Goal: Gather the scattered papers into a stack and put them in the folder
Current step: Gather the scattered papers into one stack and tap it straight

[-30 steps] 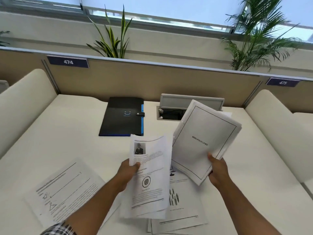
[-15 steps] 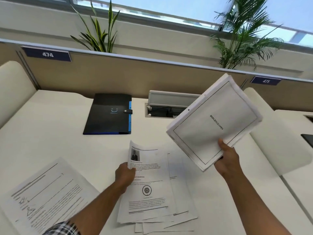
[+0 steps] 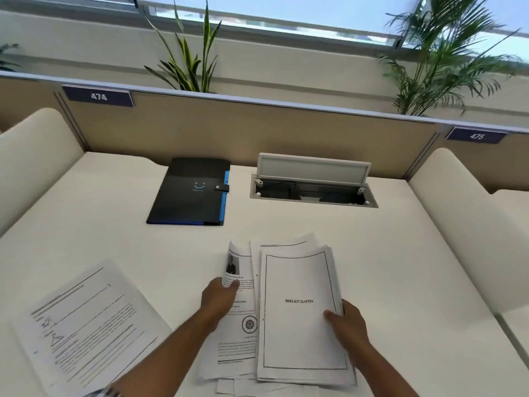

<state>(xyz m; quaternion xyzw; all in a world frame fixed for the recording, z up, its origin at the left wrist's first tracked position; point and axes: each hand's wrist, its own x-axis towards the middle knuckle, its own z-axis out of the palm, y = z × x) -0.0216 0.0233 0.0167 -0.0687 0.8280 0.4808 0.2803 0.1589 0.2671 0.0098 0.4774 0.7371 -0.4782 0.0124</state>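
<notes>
A bundle of sheets topped by a page reading BIBLIOGRAPHY [image 3: 300, 282] lies on the desk's near middle, over other loose papers. My right hand [image 3: 346, 325] grips its right edge, thumb on top. My left hand [image 3: 219, 299] holds the left edge of a page with a small portrait photo [image 3: 237, 345], which lies partly under the bundle. More loose sheets [image 3: 86, 325] lie apart at the near left. A closed black folder [image 3: 189, 193] with a blue edge and snap strap lies flat at the back, left of centre.
An open cable hatch [image 3: 312, 187] with a raised lid is sunk into the desk right of the folder. Cream padded dividers [image 3: 34, 144] flank both sides, and a tan partition with number tags runs behind. Bare desk [image 3: 400, 267] lies to the right of the papers.
My right hand has brought the BIBLIOGRAPHY bundle down from the air onto the papers in the middle. My left hand has kept hold of the portrait page.
</notes>
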